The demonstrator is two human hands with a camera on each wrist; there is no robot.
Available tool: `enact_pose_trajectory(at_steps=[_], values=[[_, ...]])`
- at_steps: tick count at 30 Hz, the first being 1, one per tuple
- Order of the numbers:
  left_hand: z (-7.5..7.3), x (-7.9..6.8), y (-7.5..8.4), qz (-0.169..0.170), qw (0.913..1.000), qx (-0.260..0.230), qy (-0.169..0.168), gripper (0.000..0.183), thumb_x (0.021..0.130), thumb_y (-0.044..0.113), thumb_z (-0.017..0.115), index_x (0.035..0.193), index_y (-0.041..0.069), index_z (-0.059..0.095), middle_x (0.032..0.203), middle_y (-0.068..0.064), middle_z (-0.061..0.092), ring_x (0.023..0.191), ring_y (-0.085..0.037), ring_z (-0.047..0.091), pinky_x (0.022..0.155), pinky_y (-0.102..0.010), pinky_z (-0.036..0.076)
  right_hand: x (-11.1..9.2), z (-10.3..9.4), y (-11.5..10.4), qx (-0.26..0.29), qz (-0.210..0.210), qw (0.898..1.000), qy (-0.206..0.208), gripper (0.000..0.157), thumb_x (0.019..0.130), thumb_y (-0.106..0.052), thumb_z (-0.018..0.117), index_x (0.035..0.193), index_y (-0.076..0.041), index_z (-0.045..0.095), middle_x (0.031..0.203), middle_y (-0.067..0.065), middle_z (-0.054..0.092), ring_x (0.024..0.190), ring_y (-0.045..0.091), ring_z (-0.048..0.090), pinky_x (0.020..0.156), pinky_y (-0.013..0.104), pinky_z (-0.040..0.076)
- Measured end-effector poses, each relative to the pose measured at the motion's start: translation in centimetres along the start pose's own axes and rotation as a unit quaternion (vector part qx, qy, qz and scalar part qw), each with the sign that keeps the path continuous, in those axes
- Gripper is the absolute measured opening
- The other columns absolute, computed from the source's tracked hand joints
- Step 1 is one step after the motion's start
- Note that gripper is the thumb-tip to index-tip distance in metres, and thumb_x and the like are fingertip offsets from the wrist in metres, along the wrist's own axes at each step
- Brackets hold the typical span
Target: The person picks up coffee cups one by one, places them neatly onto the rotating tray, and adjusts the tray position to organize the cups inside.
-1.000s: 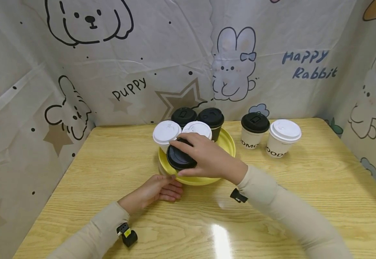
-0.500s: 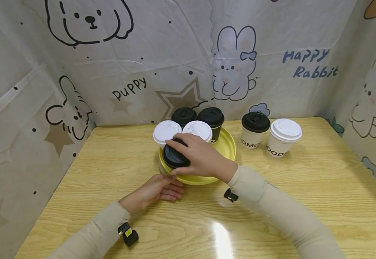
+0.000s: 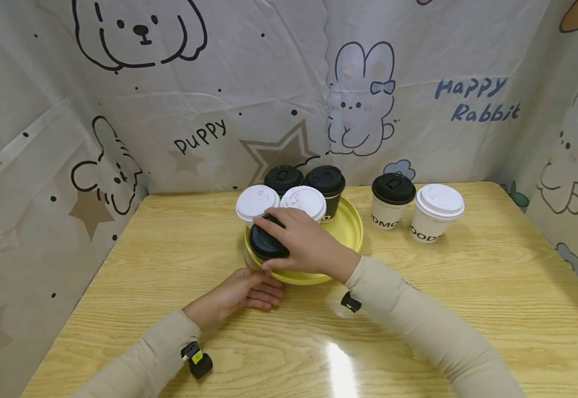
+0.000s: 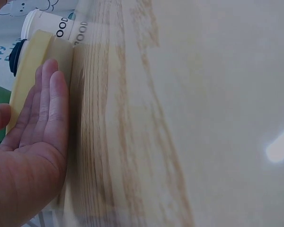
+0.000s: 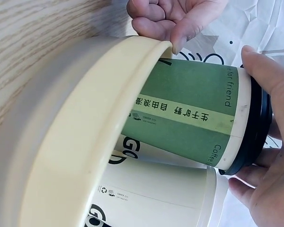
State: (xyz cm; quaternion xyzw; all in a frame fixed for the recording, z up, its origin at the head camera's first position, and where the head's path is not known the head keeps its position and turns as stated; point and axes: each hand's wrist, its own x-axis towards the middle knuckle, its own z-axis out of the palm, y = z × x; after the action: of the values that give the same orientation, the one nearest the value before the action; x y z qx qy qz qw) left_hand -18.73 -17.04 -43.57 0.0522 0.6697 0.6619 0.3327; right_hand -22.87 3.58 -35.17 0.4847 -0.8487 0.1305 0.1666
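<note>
- Green cup (image 5: 184,109): at the front left of the yellow tray (image 3: 351,226), with its bottom tucked behind the rim. Cannot tell if touching the tray floor.
- Looks like paper, so probably light, a bit soft and easy to squash. Cannot tell if full.
- Black lid (image 5: 261,130): seems like smooth, stiff plastic. Maybe slippery, and might pop off if pulled alone.
- Best to hold around the sides, just under the lid, with a gentle squeeze.
- Right hand (image 3: 301,237): gripping around the black lid, thumb on one side, fingers on the other.
- Left hand (image 3: 246,293): fingers straight along the outside of the tray, thumb at the rim, not gripping.
- Just beside the green cup: two white-lidded cups (image 3: 257,203). Farther back: two black-lidded cups (image 3: 326,182), left one mostly hidden.
- On the table (image 3: 179,243), right of the tray: two more cups (image 3: 388,213).
</note>
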Motion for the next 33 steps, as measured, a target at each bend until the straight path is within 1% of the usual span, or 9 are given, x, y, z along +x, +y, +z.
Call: enact_pose_trajectory(at_steps=[5,12,18,22,24,26,29,31,33], values=[[0.0,0.0,-0.1,0.0,1.0,-0.001,-0.003,0.051,0.103,0.032,0.042,0.121,-0.014,0.055,0.101,-0.013,0.07,0.087,-0.018,0.07,0.079,-0.032,0.058,-0.2,0.3,-0.1,0.0,0.006,1.0,0.002,0.084,0.08,-0.056,0.069,0.145,-0.011,0.042,0.143,0.018,0.044,0.132,0.029,0.042,0.112,0.043,0.032],[0.0,0.0,-0.1,0.0,1.0,-0.001,-0.006,0.054,0.103,0.035,0.042,0.121,-0.014,0.055,0.101,-0.012,0.07,0.087,-0.018,0.07,0.079,-0.031,0.058,-0.4,0.5,0.0,-0.004,-0.006,1.0,0.018,0.082,0.082,-0.056,0.067,0.144,-0.009,0.042,0.145,0.018,0.042,0.134,0.03,0.04,0.112,0.044,0.032],[0.0,0.0,-0.1,-0.001,1.0,-0.006,-0.006,0.049,0.104,0.029,0.042,0.122,-0.015,0.054,0.1,-0.012,0.07,0.086,-0.017,0.07,0.079,-0.031,0.058,-0.5,0.5,0.0,-0.008,-0.006,1.0,0.013,0.083,0.083,-0.057,0.066,0.146,-0.009,0.04,0.147,0.018,0.039,0.136,0.03,0.037,0.114,0.044,0.03],[0.0,0.0,-0.1,-0.002,0.9999,-0.007,-0.007,0.05,0.104,0.03,0.042,0.123,-0.015,0.054,0.101,-0.012,0.07,0.087,-0.017,0.07,0.079,-0.031,0.058,-0.9,0.1,0.1,0.002,-0.002,1.0,0.013,0.081,0.086,-0.056,0.062,0.147,-0.008,0.037,0.15,0.017,0.036,0.138,0.03,0.033,0.115,0.045,0.027],[0.0,0.0,-0.1,-0.003,1.0,-0.006,-0.007,0.051,0.104,0.031,0.042,0.123,-0.015,0.054,0.101,-0.012,0.07,0.087,-0.017,0.07,0.079,-0.031,0.058,-1.4,-0.4,0.3,0.012,0.005,1.0,0.015,0.078,0.09,-0.057,0.054,0.147,-0.007,0.036,0.151,0.017,0.034,0.139,0.03,0.032,0.115,0.046,0.026],[0.0,0.0,-0.1,-0.002,1.0,-0.005,-0.006,0.052,0.103,0.032,0.042,0.123,-0.014,0.054,0.101,-0.012,0.07,0.087,-0.017,0.07,0.079,-0.031,0.058,-2.0,-0.9,0.6,0.017,0.016,1.0,0.016,0.076,0.092,-0.059,0.045,0.148,-0.008,0.034,0.152,0.016,0.033,0.14,0.031,0.03,0.115,0.047,0.026],[0.0,0.0,-0.2,-0.001,1.0,-0.007,-0.004,0.053,0.103,0.033,0.043,0.122,-0.015,0.053,0.099,-0.011,0.071,0.086,-0.017,0.07,0.079,-0.031,0.058,-3.5,-1.7,1.4,0.017,0.04,0.999,0.011,0.079,0.093,-0.063,0.032,0.149,-0.008,0.03,0.154,0.015,0.03,0.142,0.032,0.025,0.116,0.048,0.024],[0.0,0.0,-0.2,-0.002,0.9999,-0.011,-0.004,0.053,0.103,0.033,0.043,0.122,-0.015,0.053,0.098,-0.01,0.071,0.085,-0.017,0.07,0.079,-0.031,0.058,-4.7,-2.1,2.0,0.018,0.061,0.998,0.004,0.079,0.094,-0.064,0.032,0.151,-0.009,0.028,0.155,0.014,0.027,0.144,0.032,0.022,0.116,0.049,0.023],[0.0,0.0,-0.2,-0.001,0.9999,-0.014,-0.005,0.053,0.103,0.033,0.043,0.122,-0.016,0.053,0.098,-0.01,0.071,0.085,-0.017,0.07,0.079,-0.031,0.058,-6.0,-2.5,2.6,0.019,0.084,0.996,-0.004,0.079,0.094,-0.062,0.037,0.151,-0.009,0.026,0.156,0.013,0.025,0.145,0.031,0.018,0.116,0.049,0.022]])
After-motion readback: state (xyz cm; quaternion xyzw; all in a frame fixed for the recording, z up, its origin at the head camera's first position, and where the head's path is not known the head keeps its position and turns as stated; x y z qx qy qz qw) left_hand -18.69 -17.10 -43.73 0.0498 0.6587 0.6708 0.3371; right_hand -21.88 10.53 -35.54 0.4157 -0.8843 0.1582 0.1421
